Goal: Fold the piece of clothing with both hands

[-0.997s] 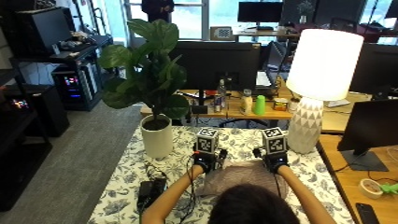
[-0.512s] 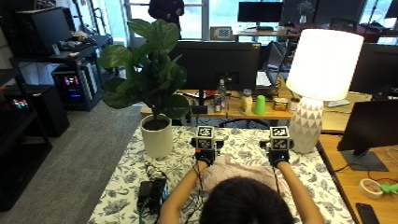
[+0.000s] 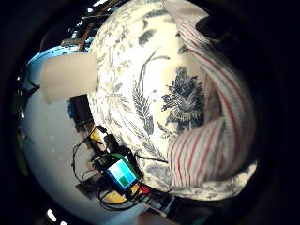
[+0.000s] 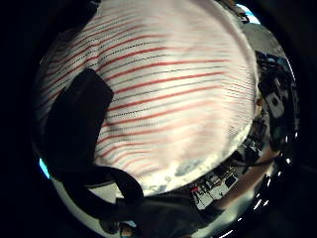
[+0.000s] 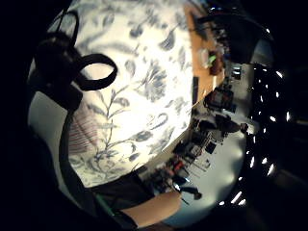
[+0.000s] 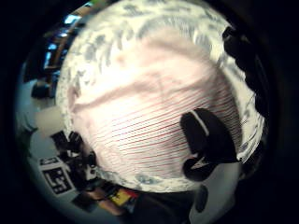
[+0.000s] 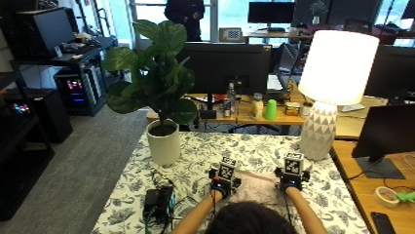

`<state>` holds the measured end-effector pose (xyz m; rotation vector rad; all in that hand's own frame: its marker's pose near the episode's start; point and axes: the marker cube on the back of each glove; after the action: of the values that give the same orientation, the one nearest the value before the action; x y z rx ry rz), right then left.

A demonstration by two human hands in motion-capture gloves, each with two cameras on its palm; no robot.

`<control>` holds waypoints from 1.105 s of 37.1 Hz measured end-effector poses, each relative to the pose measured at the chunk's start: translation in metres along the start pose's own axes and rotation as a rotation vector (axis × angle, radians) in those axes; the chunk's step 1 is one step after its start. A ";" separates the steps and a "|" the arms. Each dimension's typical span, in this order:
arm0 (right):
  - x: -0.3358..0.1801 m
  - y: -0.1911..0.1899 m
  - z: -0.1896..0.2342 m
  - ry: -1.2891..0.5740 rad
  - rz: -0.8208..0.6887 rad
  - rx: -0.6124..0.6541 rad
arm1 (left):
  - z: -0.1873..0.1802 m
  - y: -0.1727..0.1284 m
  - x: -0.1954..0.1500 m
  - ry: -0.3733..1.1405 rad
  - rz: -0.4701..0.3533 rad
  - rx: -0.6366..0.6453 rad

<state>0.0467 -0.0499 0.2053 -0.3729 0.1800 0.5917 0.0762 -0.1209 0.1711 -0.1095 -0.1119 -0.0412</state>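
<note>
I see the striped garment (image 7: 254,187) lying on the floral tablecloth (image 7: 195,156) in front of the white plant pot (image 7: 163,146), between my two hands. My left hand (image 7: 220,186) and right hand (image 7: 291,184) sit at its side edges; I cannot tell how the fingers lie. Both forearms reach forward, roughly parallel.
</note>
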 end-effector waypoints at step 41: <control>-0.029 -0.068 -0.001 -0.238 -0.106 0.106 | -0.063 0.015 -0.043 0.140 -0.078 -0.108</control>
<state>0.0625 -0.1173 0.2318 -0.2053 -0.0369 0.5152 0.0411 -0.1118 0.1019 -0.2095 0.0260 -0.1328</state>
